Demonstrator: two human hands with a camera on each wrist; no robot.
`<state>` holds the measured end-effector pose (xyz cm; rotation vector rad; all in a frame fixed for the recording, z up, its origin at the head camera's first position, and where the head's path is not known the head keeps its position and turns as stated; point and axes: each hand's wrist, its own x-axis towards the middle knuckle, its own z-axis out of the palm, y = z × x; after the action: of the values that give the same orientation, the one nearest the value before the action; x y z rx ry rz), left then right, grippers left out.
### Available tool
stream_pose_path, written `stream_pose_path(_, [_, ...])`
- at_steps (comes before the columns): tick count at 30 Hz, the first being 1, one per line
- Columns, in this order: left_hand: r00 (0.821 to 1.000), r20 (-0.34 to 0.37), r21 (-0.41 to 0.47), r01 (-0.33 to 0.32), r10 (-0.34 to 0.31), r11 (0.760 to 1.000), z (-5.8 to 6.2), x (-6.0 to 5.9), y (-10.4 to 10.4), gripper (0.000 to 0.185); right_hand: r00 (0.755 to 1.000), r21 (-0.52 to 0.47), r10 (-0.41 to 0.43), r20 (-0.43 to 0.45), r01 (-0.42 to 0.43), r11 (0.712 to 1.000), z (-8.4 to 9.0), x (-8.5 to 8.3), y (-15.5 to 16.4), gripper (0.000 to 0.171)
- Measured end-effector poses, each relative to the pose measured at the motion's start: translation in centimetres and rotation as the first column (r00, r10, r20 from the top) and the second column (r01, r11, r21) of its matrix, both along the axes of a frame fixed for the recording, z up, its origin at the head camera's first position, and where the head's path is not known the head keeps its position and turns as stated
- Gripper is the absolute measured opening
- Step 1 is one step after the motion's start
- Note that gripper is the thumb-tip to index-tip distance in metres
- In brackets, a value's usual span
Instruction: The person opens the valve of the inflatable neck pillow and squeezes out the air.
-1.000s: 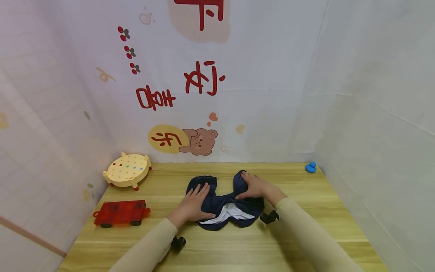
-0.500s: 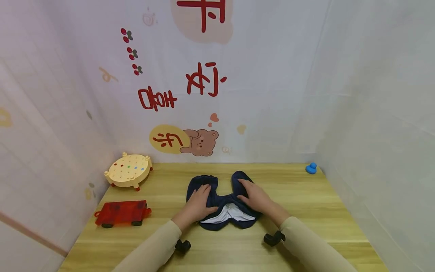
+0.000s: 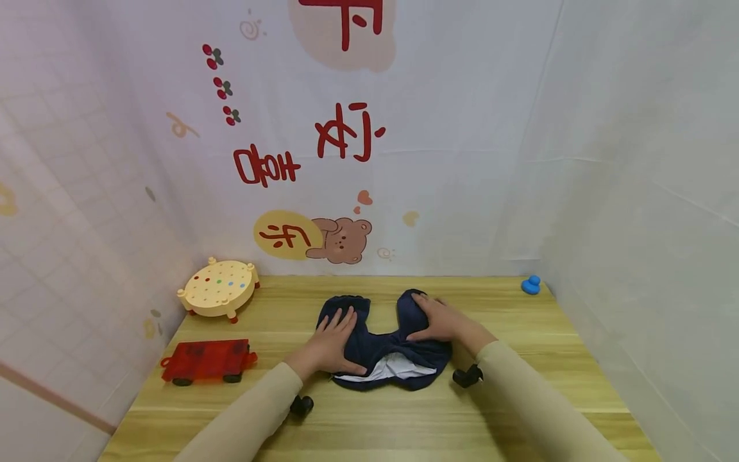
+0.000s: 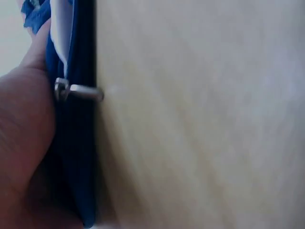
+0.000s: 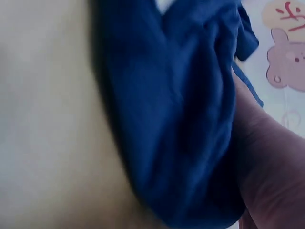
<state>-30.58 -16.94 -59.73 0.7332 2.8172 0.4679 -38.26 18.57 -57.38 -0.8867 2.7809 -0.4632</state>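
A navy blue U-shaped neck pillow [image 3: 375, 346] lies on the table, its two arms pointing to the far side. White material [image 3: 401, 366] shows through an opening along its near edge. In the left wrist view a metal zipper pull [image 4: 81, 91] hangs at the end of that opening. My left hand [image 3: 329, 346] rests on the pillow's left side, fingers spread over the fabric. On the right side lies my right hand [image 3: 447, 322], its fingers reaching over the right arm and thumb apart. The right wrist view shows creased blue fabric [image 5: 186, 109] beside this hand.
At the left stand a red toy cart [image 3: 208, 359] with black wheels and a round cream pegged stand [image 3: 218, 289] on short legs. A small blue toy [image 3: 531, 285] sits at the back right corner. Printed white cloth [image 3: 462, 128] walls the table's back and sides.
Both hands first drew slightly nearer to me, then moved back out to the pillow's sides. The pillow's right side now lies a little further right, and less white material shows.
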Motion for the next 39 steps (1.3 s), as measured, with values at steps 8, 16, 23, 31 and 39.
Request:
stream_pose_path(8, [0.999,0.037,0.054,-0.024,0.022,0.998,2.0,0.6,0.1,0.139,0.993,-0.041,-0.004,-0.118,-0.001,0.999,0.9,0.1,0.2,0.110])
stream_pose_path(16, [0.992,-0.031,0.114,-0.114,0.119,0.987,1.5,2.4,1.3,0.114,0.990,-0.246,-0.042,-0.135,0.007,0.969,-1.1,4.9,-2.0,0.101])
stream_pose_path(23, [0.994,-0.064,-0.086,-0.089,0.083,0.992,2.2,1.9,1.4,0.138,0.988,-0.145,-0.006,-0.152,-0.016,0.989,-1.9,2.9,-1.6,0.128])
stream_pose_path(31, [0.994,-0.029,0.003,-0.102,0.102,0.995,3.1,0.9,1.1,0.139,0.985,-0.132,-0.024,-0.171,0.001,0.991,-0.4,2.0,-1.4,0.134])
stream_pose_path(39, [0.978,-0.161,0.145,-0.106,0.129,0.984,3.1,0.9,-1.0,0.064,0.961,-0.307,-0.214,-0.172,0.154,0.939,-0.2,10.9,-3.6,0.067])
